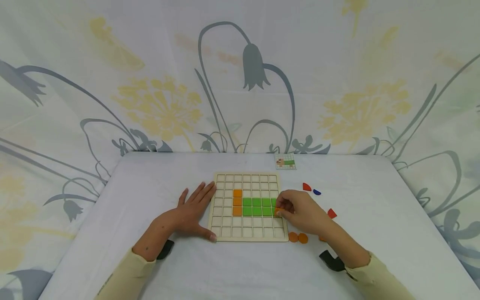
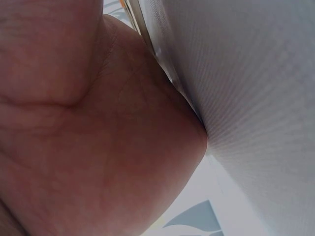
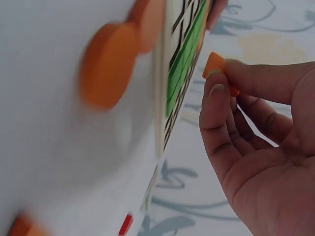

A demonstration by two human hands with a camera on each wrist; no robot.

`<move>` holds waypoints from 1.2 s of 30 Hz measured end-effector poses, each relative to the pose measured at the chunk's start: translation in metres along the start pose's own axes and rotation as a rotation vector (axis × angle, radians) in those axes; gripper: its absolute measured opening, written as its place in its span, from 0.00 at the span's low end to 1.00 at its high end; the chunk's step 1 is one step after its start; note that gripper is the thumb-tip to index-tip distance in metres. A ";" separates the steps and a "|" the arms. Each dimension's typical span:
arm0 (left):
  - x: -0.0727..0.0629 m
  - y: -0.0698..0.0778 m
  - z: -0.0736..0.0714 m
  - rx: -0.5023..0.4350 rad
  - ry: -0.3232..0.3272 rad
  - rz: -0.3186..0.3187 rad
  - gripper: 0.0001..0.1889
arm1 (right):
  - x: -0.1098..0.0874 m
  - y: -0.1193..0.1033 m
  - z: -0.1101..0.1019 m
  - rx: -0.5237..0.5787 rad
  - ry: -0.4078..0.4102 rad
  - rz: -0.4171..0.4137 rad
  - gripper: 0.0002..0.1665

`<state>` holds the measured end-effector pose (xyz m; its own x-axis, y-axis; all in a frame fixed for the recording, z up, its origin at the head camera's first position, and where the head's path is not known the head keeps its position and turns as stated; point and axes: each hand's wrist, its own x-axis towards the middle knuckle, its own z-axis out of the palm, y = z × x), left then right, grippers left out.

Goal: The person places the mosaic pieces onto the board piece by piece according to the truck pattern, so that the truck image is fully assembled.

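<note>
A wooden grid board (image 1: 225,232) lies flat on the table. Green square tiles (image 1: 256,207) fill part of two rows, and an orange column of tiles (image 1: 237,202) stands at their left end. My left hand (image 1: 189,213) rests with straight, spread fingers at the board's left edge, its thumb by the near corner; the left wrist view shows mostly its palm (image 2: 103,142). Between thumb and fingertips my right hand (image 1: 305,211) pinches a small orange tile (image 3: 215,65) over the right end of the green rows. The right wrist view shows this tile raised off the board.
Right of the board lie two orange discs (image 1: 302,238), red wedge-shaped pieces (image 1: 306,187) and a blue half-round piece (image 1: 317,192). Another orange piece (image 1: 322,238) is partly hidden by the right wrist. Behind the board lies a picture card (image 1: 286,161). A patterned cloth (image 1: 168,104) stands beyond the table.
</note>
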<state>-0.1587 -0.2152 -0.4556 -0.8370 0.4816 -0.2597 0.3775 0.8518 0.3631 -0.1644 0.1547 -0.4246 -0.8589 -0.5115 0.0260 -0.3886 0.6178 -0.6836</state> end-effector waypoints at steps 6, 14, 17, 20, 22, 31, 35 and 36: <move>0.000 -0.001 0.000 0.000 -0.002 -0.001 0.76 | 0.026 -0.020 0.020 0.034 0.000 -0.050 0.07; 0.000 0.000 0.000 -0.002 -0.009 0.000 0.76 | 0.053 -0.044 0.045 0.057 0.017 -0.138 0.06; -0.001 0.000 -0.001 -0.005 -0.002 0.008 0.76 | 0.061 -0.051 0.054 0.063 0.019 -0.138 0.06; -0.001 -0.001 -0.001 -0.005 0.001 0.014 0.76 | 0.070 -0.057 0.062 0.068 0.007 -0.116 0.06; -0.001 -0.001 -0.001 -0.004 0.003 0.019 0.76 | 0.076 -0.060 0.067 0.063 0.001 -0.100 0.06; -0.002 -0.003 0.000 -0.017 0.009 0.035 0.75 | 0.092 -0.067 0.083 0.019 -0.020 -0.012 0.08; -0.002 -0.003 0.000 -0.013 0.008 0.035 0.75 | 0.092 -0.068 0.084 -0.026 -0.033 -0.006 0.07; -0.002 -0.003 0.000 -0.012 0.008 0.033 0.75 | 0.092 -0.069 0.084 -0.040 -0.037 -0.010 0.08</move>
<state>-0.1583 -0.2187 -0.4558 -0.8272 0.5079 -0.2404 0.4004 0.8330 0.3819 -0.1889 0.0147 -0.4369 -0.8420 -0.5394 0.0051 -0.4111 0.6356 -0.6534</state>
